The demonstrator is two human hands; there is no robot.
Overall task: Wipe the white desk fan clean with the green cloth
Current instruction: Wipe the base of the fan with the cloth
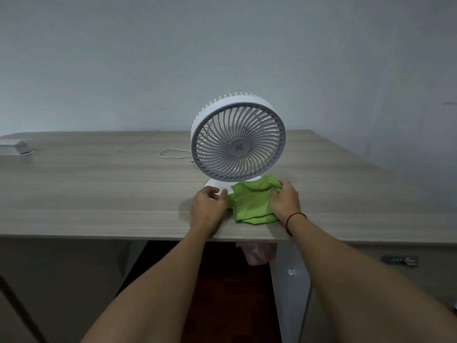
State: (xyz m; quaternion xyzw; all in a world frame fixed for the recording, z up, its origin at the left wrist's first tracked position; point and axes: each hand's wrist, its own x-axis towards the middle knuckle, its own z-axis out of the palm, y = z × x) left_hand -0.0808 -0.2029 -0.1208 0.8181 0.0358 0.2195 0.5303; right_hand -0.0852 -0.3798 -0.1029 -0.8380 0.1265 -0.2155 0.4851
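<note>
The white desk fan stands upright on the wooden desk, its round grille facing me and its oval base partly hidden. The green cloth lies crumpled on the desk just in front of the base, draped over the base's right part. My right hand rests on the cloth's right side, its fingers pinching a fold. My left hand touches the left front rim of the fan's base, with its fingers curled beside the cloth's left edge.
A thin white cord loops on the desk behind the fan to the left. A pale flat object lies at the far left edge. The desk's front edge runs just below my wrists. A wall stands close behind.
</note>
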